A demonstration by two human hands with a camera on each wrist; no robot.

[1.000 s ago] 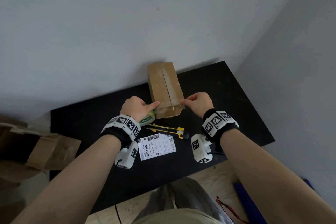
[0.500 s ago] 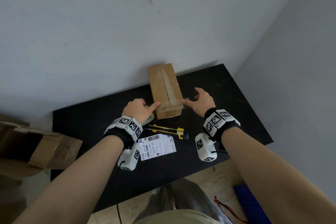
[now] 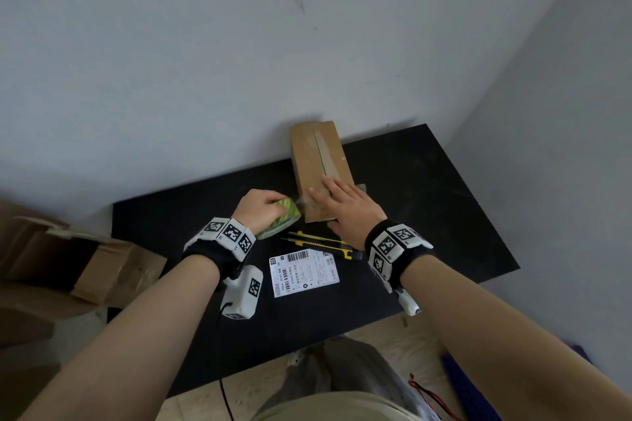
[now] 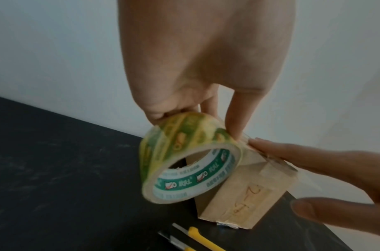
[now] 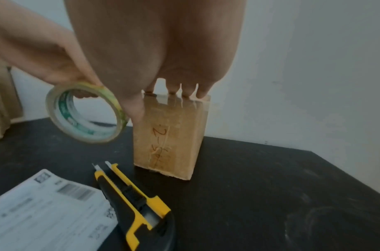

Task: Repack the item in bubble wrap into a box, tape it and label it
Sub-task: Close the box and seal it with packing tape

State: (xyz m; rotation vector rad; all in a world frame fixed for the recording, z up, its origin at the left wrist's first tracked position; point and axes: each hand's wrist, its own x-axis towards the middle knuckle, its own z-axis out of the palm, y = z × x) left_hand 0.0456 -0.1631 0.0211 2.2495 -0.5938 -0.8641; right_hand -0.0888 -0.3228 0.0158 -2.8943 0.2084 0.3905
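A long brown cardboard box (image 3: 318, 161) lies on the black table (image 3: 427, 215), its far end against the wall, a tape strip running along its top seam. My left hand (image 3: 263, 212) grips a green-and-yellow roll of clear tape (image 3: 284, 219) just left of the box's near end; clear tape stretches from the roll (image 4: 184, 156) across the box's near top edge. My right hand (image 3: 345, 207) lies flat on the near end of the box top, fingers (image 5: 174, 90) straight over the tape, thumb down the near side. The box's near face (image 5: 169, 139) bears handwriting.
A yellow-and-black utility knife (image 3: 321, 244) lies just in front of the box. A white shipping label (image 3: 302, 272) with barcodes lies nearer me. An open brown carton (image 3: 78, 263) stands off the table's left side. Walls close the back and right.
My right hand has moved from pinching the tape end at the box's right side to lying flat on the box top. My left hand has lifted the roll beside the box's left edge.
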